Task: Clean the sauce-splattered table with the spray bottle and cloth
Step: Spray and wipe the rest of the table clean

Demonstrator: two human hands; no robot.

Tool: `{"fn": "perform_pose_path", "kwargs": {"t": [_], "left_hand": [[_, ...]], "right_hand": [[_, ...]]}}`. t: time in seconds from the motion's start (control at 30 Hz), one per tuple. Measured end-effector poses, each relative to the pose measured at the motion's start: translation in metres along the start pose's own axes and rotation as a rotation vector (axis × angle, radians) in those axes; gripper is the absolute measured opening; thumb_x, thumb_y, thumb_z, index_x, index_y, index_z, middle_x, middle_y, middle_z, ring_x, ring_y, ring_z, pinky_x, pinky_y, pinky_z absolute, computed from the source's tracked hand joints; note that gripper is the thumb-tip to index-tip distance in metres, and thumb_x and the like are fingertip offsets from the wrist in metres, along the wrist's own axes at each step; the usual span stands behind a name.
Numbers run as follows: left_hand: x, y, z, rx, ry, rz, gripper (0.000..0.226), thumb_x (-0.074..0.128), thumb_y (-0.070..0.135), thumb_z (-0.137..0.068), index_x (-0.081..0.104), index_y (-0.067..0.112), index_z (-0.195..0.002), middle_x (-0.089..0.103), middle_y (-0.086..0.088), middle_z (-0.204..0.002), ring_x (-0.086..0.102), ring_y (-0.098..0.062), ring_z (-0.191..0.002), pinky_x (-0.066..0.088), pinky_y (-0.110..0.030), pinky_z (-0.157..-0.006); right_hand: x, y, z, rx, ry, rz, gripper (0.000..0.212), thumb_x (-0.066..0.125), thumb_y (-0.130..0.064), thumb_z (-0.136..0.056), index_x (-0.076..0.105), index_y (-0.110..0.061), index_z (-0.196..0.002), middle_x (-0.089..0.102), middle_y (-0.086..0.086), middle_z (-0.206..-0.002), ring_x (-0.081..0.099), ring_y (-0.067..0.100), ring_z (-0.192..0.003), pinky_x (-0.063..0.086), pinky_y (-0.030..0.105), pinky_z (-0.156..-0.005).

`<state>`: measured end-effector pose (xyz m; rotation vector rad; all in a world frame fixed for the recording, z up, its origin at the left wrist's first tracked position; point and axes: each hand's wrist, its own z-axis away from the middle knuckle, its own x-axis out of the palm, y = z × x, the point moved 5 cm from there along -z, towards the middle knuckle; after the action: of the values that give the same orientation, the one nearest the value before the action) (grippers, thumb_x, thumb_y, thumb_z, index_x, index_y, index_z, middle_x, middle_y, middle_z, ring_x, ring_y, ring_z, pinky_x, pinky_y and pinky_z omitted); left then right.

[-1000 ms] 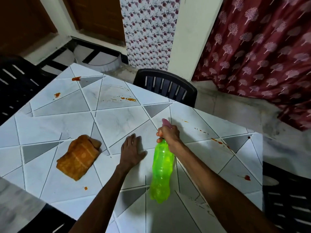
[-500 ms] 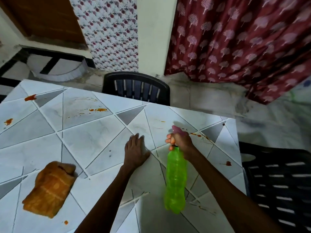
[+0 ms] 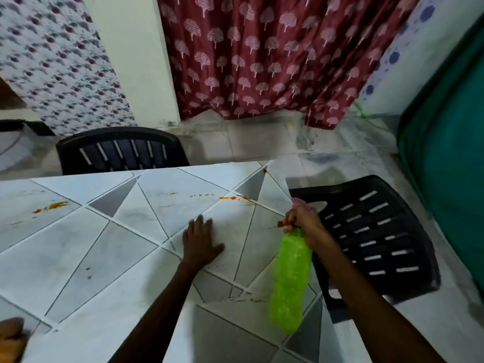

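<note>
Green translucent plastic spray bottle [image 3: 289,281]: gripped at its pink nozzle by right hand [image 3: 303,222], above white marble-patterned table [image 3: 110,258] edge. Left hand [image 3: 200,242]: flat, fingers spread on tabletop. Orange cloth [image 3: 10,339]: lower-left corner.

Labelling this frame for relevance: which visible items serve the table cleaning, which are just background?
Job:
green plastic spray bottle in right hand
orange cloth, bottom-left edge
orange sauce streaks
white tiled table, left hand flat on it

Background:
two black plastic chairs
maroon patterned curtain
</note>
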<state>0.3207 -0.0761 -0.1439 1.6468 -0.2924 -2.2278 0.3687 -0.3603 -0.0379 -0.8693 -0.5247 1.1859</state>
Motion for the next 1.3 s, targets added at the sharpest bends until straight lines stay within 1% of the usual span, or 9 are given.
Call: {"fn": "perform_pose_path", "kwargs": {"t": [0.23, 0.4, 0.5, 0.57, 0.7, 0.9, 1.0, 1.13, 1.3], "left_hand": [[0.000, 0.003, 0.017, -0.062, 0.036, -0.007, 0.092, 0.070, 0.052, -0.079, 0.028, 0.016, -0.152, 0.017, -0.010, -0.162, 0.015, -0.033, -0.148, 0.021, -0.049, -0.115], [-0.004, -0.024, 0.048, -0.128, 0.068, -0.002, 0.091, 0.075, 0.049, -0.074, 0.036, 0.015, -0.149, 0.027, -0.011, -0.158, 0.024, -0.035, -0.145, 0.026, -0.050, -0.113], [-0.010, -0.049, 0.068, -0.183, 0.098, 0.044, 0.091, 0.079, 0.046, -0.071, 0.040, 0.014, -0.147, 0.032, -0.012, -0.156, 0.029, -0.036, -0.143, 0.031, -0.051, -0.110], [-0.017, -0.068, 0.082, -0.215, 0.120, 0.068, 0.091, 0.078, 0.048, -0.070, 0.041, 0.014, -0.146, 0.033, -0.013, -0.154, 0.032, -0.038, -0.141, 0.033, -0.051, -0.108], [-0.032, -0.106, 0.110, -0.275, 0.197, 0.106, 0.093, 0.062, 0.059, -0.062, 0.046, 0.012, -0.140, 0.039, -0.014, -0.149, 0.039, -0.040, -0.134, 0.038, -0.052, -0.102], [-0.042, -0.171, 0.156, -0.399, 0.289, 0.157, 0.101, 0.044, 0.073, -0.058, 0.046, 0.014, -0.140, 0.038, -0.013, -0.149, 0.038, -0.039, -0.133, 0.039, -0.052, -0.100], [-0.040, -0.195, 0.176, -0.458, 0.277, 0.149, 0.100, 0.044, 0.072, -0.058, 0.045, 0.015, -0.140, 0.038, -0.015, -0.149, 0.038, -0.040, -0.133, 0.041, -0.052, -0.100], [-0.035, -0.214, 0.202, -0.547, 0.271, 0.204, 0.095, 0.060, 0.064, -0.062, 0.042, 0.017, -0.143, 0.034, -0.013, -0.152, 0.034, -0.038, -0.136, 0.038, -0.051, -0.104], [-0.032, -0.215, 0.224, -0.636, 0.311, 0.228, 0.095, 0.081, 0.046, -0.065, 0.040, 0.012, -0.144, 0.033, -0.012, -0.153, 0.034, -0.036, -0.138, 0.035, -0.049, -0.107]], "right_hand": [[-0.040, 0.019, 0.000, 0.110, -0.083, 0.097, 0.050, 0.041, 0.012, -0.081, 0.067, -0.011, -0.118, 0.049, 0.008, -0.060, 0.050, 0.022, -0.051, 0.039, 0.025, -0.046], [-0.003, 0.039, 0.021, 0.139, -0.254, 0.089, 0.024, 0.051, -0.003, -0.095, 0.065, -0.016, -0.111, 0.057, 0.009, -0.073, 0.062, 0.025, -0.065, 0.044, 0.024, -0.043], [0.036, 0.049, 0.035, 0.133, -0.326, 0.137, 0.009, 0.058, -0.016, -0.097, 0.066, -0.014, -0.094, 0.050, 0.012, -0.065, 0.054, 0.024, -0.052, 0.043, 0.026, -0.043], [0.064, 0.056, 0.048, 0.134, -0.400, 0.175, 0.022, 0.059, -0.025, -0.099, 0.064, -0.008, -0.085, 0.052, 0.012, -0.064, 0.054, 0.026, -0.052, 0.043, 0.028, -0.045], [0.120, 0.070, 0.070, 0.094, -0.491, 0.200, 0.023, 0.050, -0.016, -0.102, 0.062, -0.008, -0.120, 0.054, 0.011, -0.069, 0.059, 0.024, -0.055, 0.044, 0.026, -0.044], [0.208, 0.092, 0.118, 0.151, -0.623, 0.284, 0.052, 0.042, 0.009, -0.085, 0.062, -0.016, -0.126, 0.057, 0.010, -0.070, 0.057, 0.029, -0.069, 0.041, 0.026, -0.047], [0.241, 0.103, 0.148, 0.130, -0.737, 0.436, 0.058, 0.043, 0.008, -0.082, 0.059, -0.017, -0.132, 0.054, 0.008, -0.067, 0.050, 0.024, -0.055, 0.044, 0.028, -0.046], [0.269, 0.121, 0.187, 0.087, -0.849, 0.511, 0.053, 0.045, 0.006, -0.085, 0.058, -0.018, -0.131, 0.059, 0.008, -0.078, 0.062, 0.024, -0.073, 0.042, 0.026, -0.045], [0.270, 0.150, 0.212, 0.036, -0.942, 0.708, 0.042, 0.049, -0.005, -0.087, 0.064, -0.018, -0.124, 0.060, 0.002, -0.068, 0.056, 0.023, -0.063, 0.044, 0.028, -0.046]]}}
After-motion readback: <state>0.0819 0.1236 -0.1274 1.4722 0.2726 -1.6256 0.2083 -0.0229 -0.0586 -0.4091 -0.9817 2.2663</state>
